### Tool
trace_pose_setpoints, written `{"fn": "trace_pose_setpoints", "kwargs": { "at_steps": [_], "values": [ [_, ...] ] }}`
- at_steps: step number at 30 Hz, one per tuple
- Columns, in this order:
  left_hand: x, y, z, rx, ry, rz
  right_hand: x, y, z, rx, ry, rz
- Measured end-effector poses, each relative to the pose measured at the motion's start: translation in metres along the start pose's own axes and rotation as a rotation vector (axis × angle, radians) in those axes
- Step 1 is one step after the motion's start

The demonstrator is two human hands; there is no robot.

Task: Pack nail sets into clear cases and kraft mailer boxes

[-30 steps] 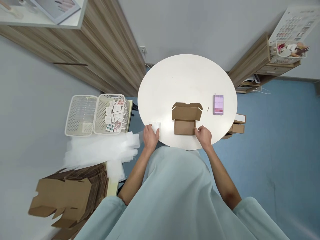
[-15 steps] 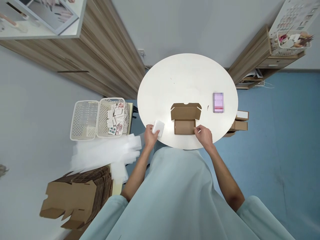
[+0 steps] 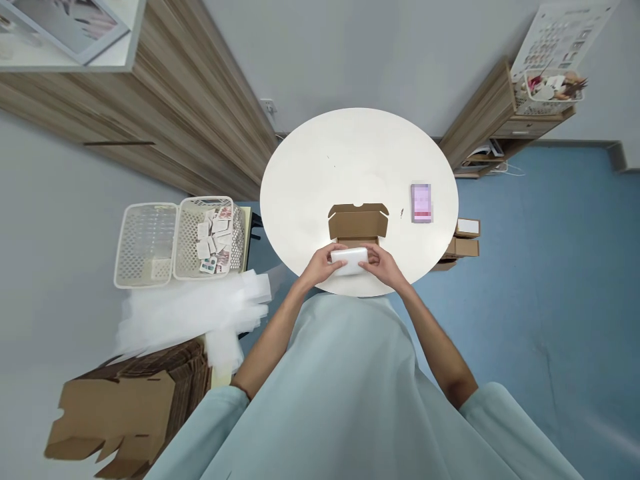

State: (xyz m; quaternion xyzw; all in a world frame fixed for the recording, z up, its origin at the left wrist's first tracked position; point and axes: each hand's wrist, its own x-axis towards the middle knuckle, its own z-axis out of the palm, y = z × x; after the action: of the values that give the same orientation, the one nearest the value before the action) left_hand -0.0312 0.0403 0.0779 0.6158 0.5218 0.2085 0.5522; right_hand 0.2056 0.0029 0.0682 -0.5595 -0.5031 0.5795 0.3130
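Packet seems light and soft, best held by its ends, where left hand and right hand pinch it.

ok so both hands are on a small white packet, left hand at one end and right hand at the other. It's held in front of an open cardboard box, partly covering it, lid flap on the far side. All that's at the near edge of a white oval worktop, with a pinkish-purple pack lying further right, print blurred. Off to the left: two white baskets, some white sheets and a stack of flattened cardboard
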Motion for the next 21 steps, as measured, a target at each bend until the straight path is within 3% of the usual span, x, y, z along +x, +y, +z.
{"fn": "trace_pose_setpoints", "kwargs": {
  "at_steps": [3, 9, 11, 21],
  "values": [
    [0.014, -0.012, 0.016, -0.030, 0.028, -0.060, 0.006, 0.016, -0.004, -0.030, 0.076, 0.018],
    [0.031, -0.027, 0.054, 0.036, 0.323, -0.205, 0.030, 0.033, -0.004, -0.236, 0.180, 0.109],
    [0.035, -0.030, 0.063, 0.093, 0.367, -0.208, 0.038, 0.036, -0.002, -0.345, 0.198, 0.147],
    [0.043, -0.032, 0.077, 0.433, 0.207, -0.181, 0.052, 0.026, 0.011, -0.881, 0.137, 0.238]
  ]
}}
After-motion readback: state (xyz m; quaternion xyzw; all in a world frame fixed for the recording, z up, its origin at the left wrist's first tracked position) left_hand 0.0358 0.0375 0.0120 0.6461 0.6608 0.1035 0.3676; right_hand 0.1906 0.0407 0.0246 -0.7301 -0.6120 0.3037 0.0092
